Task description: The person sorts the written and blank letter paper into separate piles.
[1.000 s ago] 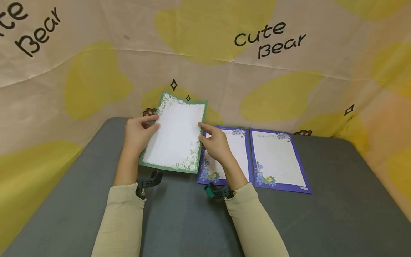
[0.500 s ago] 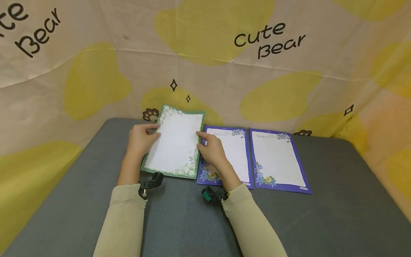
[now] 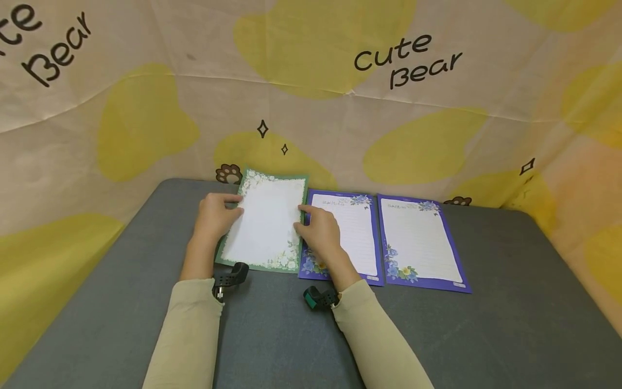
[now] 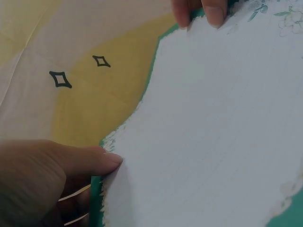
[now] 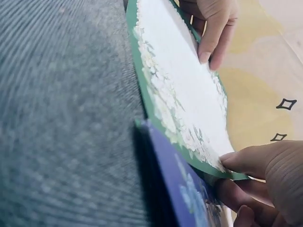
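Note:
A green-bordered sheet with white flowers (image 3: 266,223) lies low over the grey table (image 3: 291,335), its far end still a little raised. My left hand (image 3: 216,213) pinches its left edge, thumb on top (image 4: 90,158). My right hand (image 3: 318,229) pinches its right edge (image 5: 236,163), partly over a purple-bordered lined sheet (image 3: 357,229). In the right wrist view the green sheet (image 5: 180,101) overlaps the purple sheet's edge (image 5: 175,179), with the left hand's fingers (image 5: 213,28) at its far side.
A second purple-bordered sheet (image 3: 419,243) lies to the right of the first. A cream and yellow "Cute Bear" cloth (image 3: 389,108) rises as a backdrop behind and beside the table. Bare grey table lies in front of the sheets and to the right.
Both hands have lowered the green sheet from a raised, tilted hold down toward the table, beside the purple sheets. The purple sheets have not moved.

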A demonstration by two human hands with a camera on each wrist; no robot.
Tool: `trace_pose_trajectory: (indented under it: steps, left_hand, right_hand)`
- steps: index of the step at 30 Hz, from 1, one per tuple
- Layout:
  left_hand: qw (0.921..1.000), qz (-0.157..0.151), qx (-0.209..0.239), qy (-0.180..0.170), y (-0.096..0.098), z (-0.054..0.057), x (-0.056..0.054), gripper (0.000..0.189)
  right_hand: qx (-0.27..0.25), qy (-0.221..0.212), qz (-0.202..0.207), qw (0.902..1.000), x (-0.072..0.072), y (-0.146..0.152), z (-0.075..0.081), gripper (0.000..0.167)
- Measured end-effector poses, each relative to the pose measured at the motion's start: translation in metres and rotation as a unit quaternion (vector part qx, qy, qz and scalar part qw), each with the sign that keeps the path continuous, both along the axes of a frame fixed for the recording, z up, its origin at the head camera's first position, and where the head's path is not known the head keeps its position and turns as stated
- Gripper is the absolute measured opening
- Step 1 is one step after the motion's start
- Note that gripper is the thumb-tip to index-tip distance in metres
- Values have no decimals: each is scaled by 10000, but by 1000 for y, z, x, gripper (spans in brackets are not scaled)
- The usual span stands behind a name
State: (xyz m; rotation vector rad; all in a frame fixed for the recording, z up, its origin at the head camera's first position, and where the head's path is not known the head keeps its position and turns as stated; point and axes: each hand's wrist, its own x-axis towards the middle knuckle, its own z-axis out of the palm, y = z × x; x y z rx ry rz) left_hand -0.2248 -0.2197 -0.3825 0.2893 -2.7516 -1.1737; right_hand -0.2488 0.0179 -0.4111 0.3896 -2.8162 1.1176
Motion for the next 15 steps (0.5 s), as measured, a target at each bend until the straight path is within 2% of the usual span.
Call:
trace_pose_trajectory:
  steps: [6, 15]
  left_hand:
    - [9999, -70, -132, -55, -2, -4, -1, 38]
    - [9979, -170, -341, -525, -4, -11, -2, 43]
  right_hand:
    - [317, -55, 35, 9995, -1, 1, -6, 43]
    - [451, -23, 45, 9990, -1, 1, -10, 42]
